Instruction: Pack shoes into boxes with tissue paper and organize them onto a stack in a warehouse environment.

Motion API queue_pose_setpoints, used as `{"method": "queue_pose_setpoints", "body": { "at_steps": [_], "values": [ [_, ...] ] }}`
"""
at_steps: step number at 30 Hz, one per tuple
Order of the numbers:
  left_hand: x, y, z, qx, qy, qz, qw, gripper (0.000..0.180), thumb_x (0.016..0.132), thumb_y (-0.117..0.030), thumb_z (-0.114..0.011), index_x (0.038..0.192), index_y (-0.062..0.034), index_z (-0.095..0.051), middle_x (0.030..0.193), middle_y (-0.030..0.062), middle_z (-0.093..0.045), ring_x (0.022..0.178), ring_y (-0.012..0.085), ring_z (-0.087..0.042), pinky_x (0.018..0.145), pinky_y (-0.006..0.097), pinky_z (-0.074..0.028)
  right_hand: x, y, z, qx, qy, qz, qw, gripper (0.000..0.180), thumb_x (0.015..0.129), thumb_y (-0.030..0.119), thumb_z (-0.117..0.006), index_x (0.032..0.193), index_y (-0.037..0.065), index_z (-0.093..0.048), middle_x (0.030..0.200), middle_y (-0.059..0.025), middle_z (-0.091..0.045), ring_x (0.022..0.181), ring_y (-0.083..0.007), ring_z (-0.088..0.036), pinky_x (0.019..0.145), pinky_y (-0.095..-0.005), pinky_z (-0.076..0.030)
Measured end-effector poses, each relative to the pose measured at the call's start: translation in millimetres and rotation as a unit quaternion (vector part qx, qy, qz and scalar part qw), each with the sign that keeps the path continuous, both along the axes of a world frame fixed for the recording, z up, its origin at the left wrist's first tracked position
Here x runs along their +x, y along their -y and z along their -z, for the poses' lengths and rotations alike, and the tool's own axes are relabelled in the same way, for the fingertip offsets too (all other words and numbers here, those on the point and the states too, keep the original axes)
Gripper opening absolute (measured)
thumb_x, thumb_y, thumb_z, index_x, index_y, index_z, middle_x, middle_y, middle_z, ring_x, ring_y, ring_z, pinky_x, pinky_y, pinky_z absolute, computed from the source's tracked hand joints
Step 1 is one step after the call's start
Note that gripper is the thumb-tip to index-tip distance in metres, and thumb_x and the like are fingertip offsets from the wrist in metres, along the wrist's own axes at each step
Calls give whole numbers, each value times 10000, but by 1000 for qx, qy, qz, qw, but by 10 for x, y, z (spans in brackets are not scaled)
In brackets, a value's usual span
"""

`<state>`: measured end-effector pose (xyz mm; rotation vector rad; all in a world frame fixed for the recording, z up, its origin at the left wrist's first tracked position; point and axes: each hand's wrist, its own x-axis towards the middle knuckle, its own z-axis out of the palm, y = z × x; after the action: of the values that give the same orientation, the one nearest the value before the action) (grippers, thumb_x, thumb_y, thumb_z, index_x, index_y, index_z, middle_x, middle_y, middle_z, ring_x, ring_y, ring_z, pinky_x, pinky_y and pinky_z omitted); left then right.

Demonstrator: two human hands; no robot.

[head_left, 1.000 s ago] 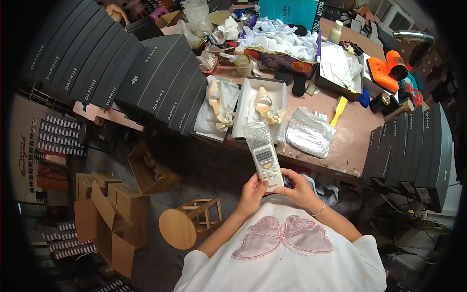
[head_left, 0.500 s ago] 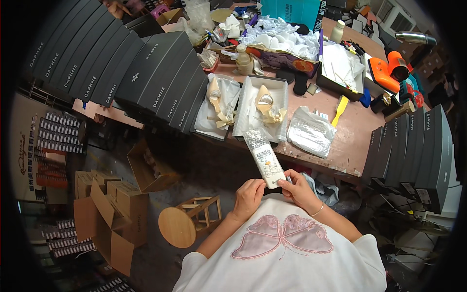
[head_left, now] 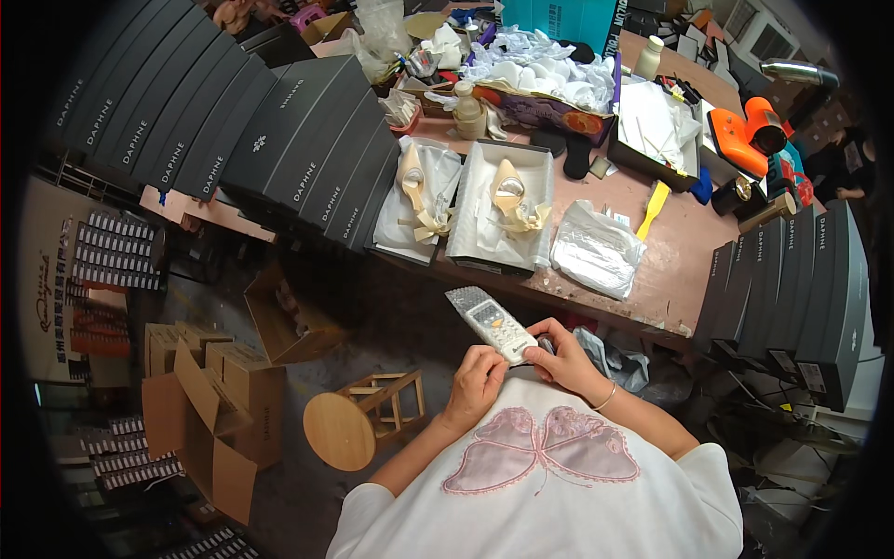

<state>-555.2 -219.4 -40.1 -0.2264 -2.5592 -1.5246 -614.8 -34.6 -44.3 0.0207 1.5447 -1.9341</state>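
Observation:
A white remote control in a clear plastic cover is held in front of my chest, its far end angled up and to the left. My left hand has its fingers closed at the near left edge. On the other side my right hand grips the near right edge, thumb on top. Past the remote, on the bench, lies an open shoe box with a beige heeled shoe on white paper. Its lid-like neighbour tray carries a matching shoe.
Dark shoe boxes stand stacked at left, more boxes at right. The bench bears a plastic-wrapped packet, a yellow brush and an orange tool. A wooden stool and open cartons are on the floor.
The far end of the remote has swung left and come nearer to me. The loose plastic at that end no longer reaches over the shoe box edge. Both hands keep hold.

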Motion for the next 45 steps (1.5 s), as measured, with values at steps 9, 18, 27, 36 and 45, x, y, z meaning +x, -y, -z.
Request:
{"method": "queue_pose_setpoints", "body": {
  "at_steps": [9, 18, 27, 36, 45],
  "values": [
    [-18, -46, -20, 9, -22, -41, 999, 108, 834, -39, -637, 922, -17, -578, 952, 124, -561, 827, 271, -590, 698, 337, -488, -29, 46, 12, 4, -60, 56, 997, 228, 860, 117, -680, 906, 45, -468, 652, 1, -520, 502, -36, -450, 426, -199, -341],
    [-90, -48, 47, 0, -58, -25, 998, 103, 843, -46, -622, 932, -20, -577, 963, 121, -575, 825, 267, -598, 689, 333, -494, -44, 36, 143, 51, -107, -4, 993, 197, 873, 140, -667, 950, 39, -517, 662, 3, -526, 517, -37, -460, 450, -200, -360],
    [-43, -11, 151, 52, 5, -45, 998, 65, 857, -59, -603, 896, -13, -579, 908, 105, -585, 773, 226, -605, 662, 309, -492, -68, 76, 112, 189, -271, -49, 943, 154, 835, 126, -659, 901, 20, -569, 706, -99, -583, 574, -172, -564, 544, -289, -454],
    [-9, -15, 432, 192, 138, -84, 968, 108, 897, -94, -585, 891, 14, -578, 852, 60, -572, 672, 106, -549, 601, 252, -454, -83, 98, -7, 287, -378, -124, 872, 141, 804, 139, -619, 849, 25, -549, 745, -157, -616, 680, -343, -626, 602, -400, -493],
    [-7, 66, 311, 177, 81, -11, 981, 42, 888, -29, -564, 877, 11, -559, 937, 32, -542, 742, 53, -470, 625, 197, -394, -80, 112, 90, 194, -298, -125, 926, 169, 803, 134, -646, 863, 2, -559, 799, -153, -579, 717, -309, -592, 634, -358, -467]
  ]
}}
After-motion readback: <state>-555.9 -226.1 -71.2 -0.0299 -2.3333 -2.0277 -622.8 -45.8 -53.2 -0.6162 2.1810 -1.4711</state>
